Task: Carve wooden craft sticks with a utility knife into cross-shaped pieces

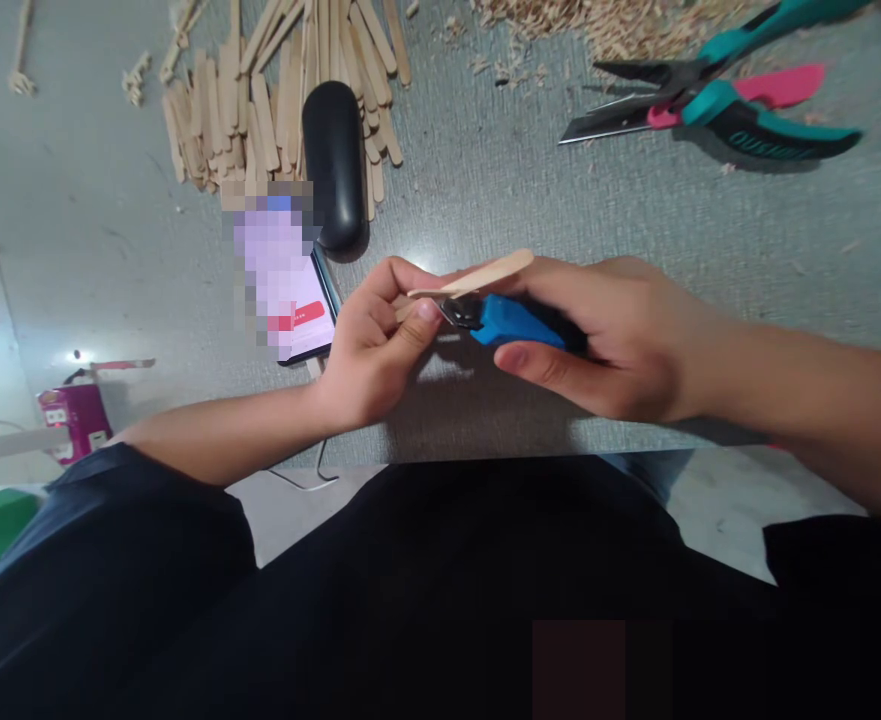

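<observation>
My left hand (380, 335) is closed, pinching wooden craft sticks between thumb and fingers over the table's near part. One craft stick (496, 272) slants up to the right out of this pinch, its rounded end free. My right hand (627, 330) grips blue-handled pliers (519, 322), with the thumb below the handle and the other fingers mostly hidden behind. The dark metal jaws point left and sit right at the stick, close to my left thumb tip. Whether they bite into the wood I cannot tell.
Many loose craft sticks (219, 110) lie at the back left, a black case (333, 165) over some. A lit phone (301, 290) with a cable is by my left hand. Teal-handled pliers (755, 130) and a pink-handled knife (785, 85) lie back right, near wood shavings (635, 25).
</observation>
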`<state>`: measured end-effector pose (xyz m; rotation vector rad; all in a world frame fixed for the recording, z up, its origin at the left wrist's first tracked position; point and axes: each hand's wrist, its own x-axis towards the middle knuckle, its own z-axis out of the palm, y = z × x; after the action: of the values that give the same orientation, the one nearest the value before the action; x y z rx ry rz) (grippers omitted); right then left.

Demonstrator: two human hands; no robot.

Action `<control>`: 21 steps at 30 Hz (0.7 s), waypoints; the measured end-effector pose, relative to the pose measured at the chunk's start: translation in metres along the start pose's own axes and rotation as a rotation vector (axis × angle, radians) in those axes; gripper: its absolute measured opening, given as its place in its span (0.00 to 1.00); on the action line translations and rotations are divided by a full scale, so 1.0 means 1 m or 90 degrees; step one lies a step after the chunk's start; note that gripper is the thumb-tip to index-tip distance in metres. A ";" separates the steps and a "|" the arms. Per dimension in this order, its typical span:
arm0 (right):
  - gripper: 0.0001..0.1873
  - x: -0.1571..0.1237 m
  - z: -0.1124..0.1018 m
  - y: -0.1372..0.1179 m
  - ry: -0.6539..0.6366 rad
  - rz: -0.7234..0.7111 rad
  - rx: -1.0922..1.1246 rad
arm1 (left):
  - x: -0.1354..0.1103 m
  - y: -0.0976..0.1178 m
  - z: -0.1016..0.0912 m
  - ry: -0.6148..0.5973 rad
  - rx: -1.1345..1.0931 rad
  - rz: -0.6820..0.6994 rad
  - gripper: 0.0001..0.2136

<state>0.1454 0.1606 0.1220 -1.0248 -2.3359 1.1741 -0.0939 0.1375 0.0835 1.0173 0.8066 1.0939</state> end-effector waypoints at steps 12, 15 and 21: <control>0.24 -0.001 -0.017 0.007 -0.056 -0.081 -0.078 | 0.003 0.011 0.001 -0.125 0.037 -0.077 0.23; 0.28 0.000 -0.016 0.007 -0.048 -0.107 -0.084 | 0.003 0.010 0.001 -0.102 0.033 -0.082 0.25; 0.34 0.000 -0.015 0.001 -0.006 -0.026 -0.067 | 0.003 0.006 0.004 -0.012 0.043 -0.041 0.27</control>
<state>0.1543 0.1696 0.1299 -1.0025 -2.4369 1.0531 -0.0916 0.1405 0.0904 1.0500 0.8595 1.0065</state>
